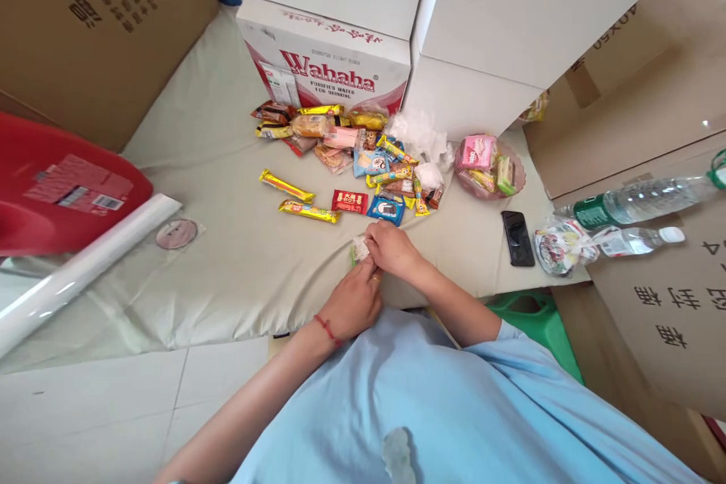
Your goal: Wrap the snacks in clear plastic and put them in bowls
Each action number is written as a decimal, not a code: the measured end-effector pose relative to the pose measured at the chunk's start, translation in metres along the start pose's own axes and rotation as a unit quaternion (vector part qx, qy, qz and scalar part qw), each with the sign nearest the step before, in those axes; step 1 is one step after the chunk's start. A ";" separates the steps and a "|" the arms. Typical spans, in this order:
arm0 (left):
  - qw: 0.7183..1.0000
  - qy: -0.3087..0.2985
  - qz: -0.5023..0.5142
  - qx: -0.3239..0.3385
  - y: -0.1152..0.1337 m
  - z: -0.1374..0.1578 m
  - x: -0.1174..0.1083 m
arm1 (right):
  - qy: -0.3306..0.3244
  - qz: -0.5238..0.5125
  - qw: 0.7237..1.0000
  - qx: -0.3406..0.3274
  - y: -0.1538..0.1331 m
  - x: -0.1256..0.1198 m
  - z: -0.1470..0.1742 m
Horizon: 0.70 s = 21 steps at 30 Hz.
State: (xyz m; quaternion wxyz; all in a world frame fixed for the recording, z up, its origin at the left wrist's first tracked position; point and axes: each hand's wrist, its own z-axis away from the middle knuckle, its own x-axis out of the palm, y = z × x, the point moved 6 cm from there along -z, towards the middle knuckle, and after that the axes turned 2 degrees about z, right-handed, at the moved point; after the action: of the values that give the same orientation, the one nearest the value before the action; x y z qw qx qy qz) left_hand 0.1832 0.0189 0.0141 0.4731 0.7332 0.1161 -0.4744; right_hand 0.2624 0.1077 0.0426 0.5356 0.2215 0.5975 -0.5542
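Note:
Close in front of my body, both hands meet over a small green-and-white wrapped packet [359,248]. My left hand [354,301], with a red cord at its wrist, is closed, its fingertips at the packet's near edge. Fingers curled, my right hand [392,248] pinches the packet from the right and touches the left hand. Most of the packet is hidden under the fingers. Just beyond lie a red packet [349,202], a blue packet [386,209] and two yellow stick packs [309,211]. A pile of wrapped snacks [340,138] spreads behind them.
A Wahaha carton [334,60] backs the snacks. On the right are a pink bowl of snacks [491,166], a black phone [518,239] and plastic bottles [640,200]. At left sit a red container [62,181], a white roll [85,272] and a round pink item [176,234].

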 end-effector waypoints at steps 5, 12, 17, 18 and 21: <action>0.995 0.052 0.078 0.031 -0.015 0.036 -0.034 | 0.007 0.086 0.995 -0.047 -0.018 0.016 0.021; 0.978 0.096 0.162 -0.091 -0.038 0.061 -0.038 | 0.061 0.140 0.986 -0.062 -0.025 0.036 0.045; 0.971 0.135 0.137 -0.140 -0.048 0.063 -0.034 | 0.101 0.116 0.987 -0.056 -0.017 0.036 0.049; 0.971 0.141 0.125 -0.145 -0.050 0.063 -0.034 | 0.106 0.102 0.987 -0.060 -0.014 0.031 0.052; 0.972 0.158 0.089 -0.147 -0.056 0.064 -0.033 | 0.131 0.050 0.988 -0.068 0.003 0.010 0.061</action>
State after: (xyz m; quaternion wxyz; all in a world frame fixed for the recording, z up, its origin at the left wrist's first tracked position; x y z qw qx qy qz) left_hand 0.0933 0.0065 0.0015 0.5919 0.7286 0.1916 -0.2865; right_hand 0.2859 0.0508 0.0442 0.4938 0.2848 0.6870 -0.4507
